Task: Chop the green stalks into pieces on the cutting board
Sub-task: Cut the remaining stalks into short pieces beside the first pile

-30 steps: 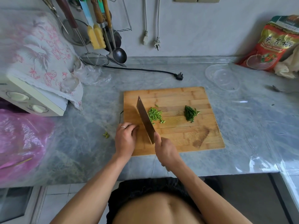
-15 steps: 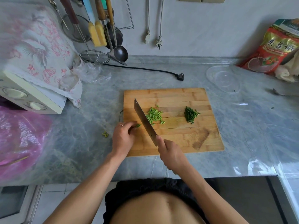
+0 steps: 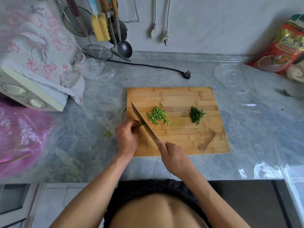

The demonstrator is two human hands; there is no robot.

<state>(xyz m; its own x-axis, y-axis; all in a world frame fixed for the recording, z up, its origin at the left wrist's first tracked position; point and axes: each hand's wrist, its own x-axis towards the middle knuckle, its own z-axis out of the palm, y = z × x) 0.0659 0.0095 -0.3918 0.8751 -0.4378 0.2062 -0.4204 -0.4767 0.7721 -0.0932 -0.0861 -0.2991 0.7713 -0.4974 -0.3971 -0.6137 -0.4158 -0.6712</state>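
right hand (image 3: 174,157) grips the cleaver (image 3: 143,121); left hand (image 3: 127,137) pinches what looks like a green stalk stub (image 3: 141,125) on the cutting board (image 3: 181,137)

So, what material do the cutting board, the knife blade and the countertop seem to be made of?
Cutting board: wood, perhaps bamboo, judging by its glued parallel strips and matte tan surface. Knife blade: metal, probably steel, grey with a dull sheen. Countertop: looks like grey veined marble or an imitation, glossy where light reflects; I cannot tell which.
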